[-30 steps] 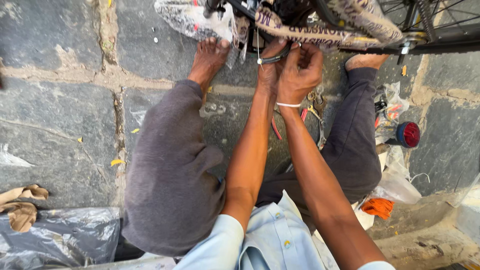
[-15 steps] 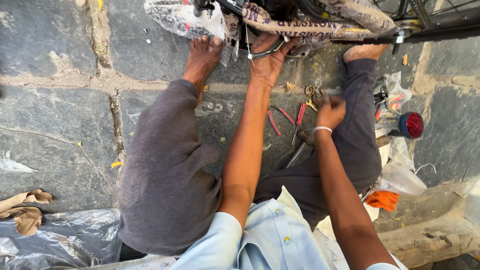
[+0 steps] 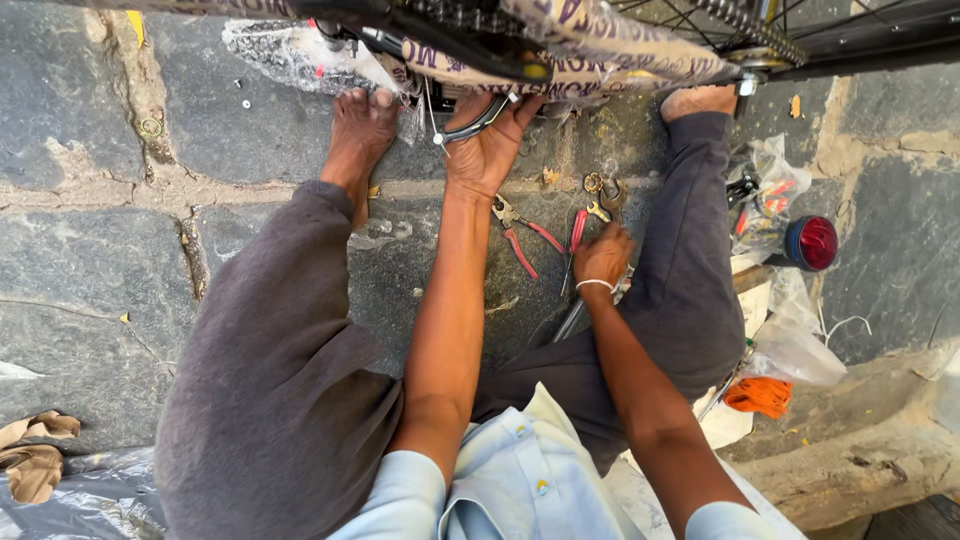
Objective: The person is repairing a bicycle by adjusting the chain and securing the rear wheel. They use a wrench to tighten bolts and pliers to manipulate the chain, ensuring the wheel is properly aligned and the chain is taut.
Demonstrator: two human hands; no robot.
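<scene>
Pliers [image 3: 524, 236], one red-handled pair, lie between left hand [image 3: 487, 150] gripping bracket [image 3: 470, 124] and right hand [image 3: 602, 257], grip unclear.

The floor [image 3: 90, 260] is made of grey stone slabs with sandy joints. On it lie red-handled pliers [image 3: 522, 238], a red round reflector [image 3: 812, 243], an orange cloth [image 3: 760, 395], clear plastic bags [image 3: 795, 345] and a brown rag [image 3: 35, 455].

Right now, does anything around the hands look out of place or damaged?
Nothing looks broken. Loose clutter: red-handled pliers lie open on the stone floor between the knees, where the right hand reaches among tools. The left hand holds a curved metal part under the wrapped bicycle frame.
</scene>
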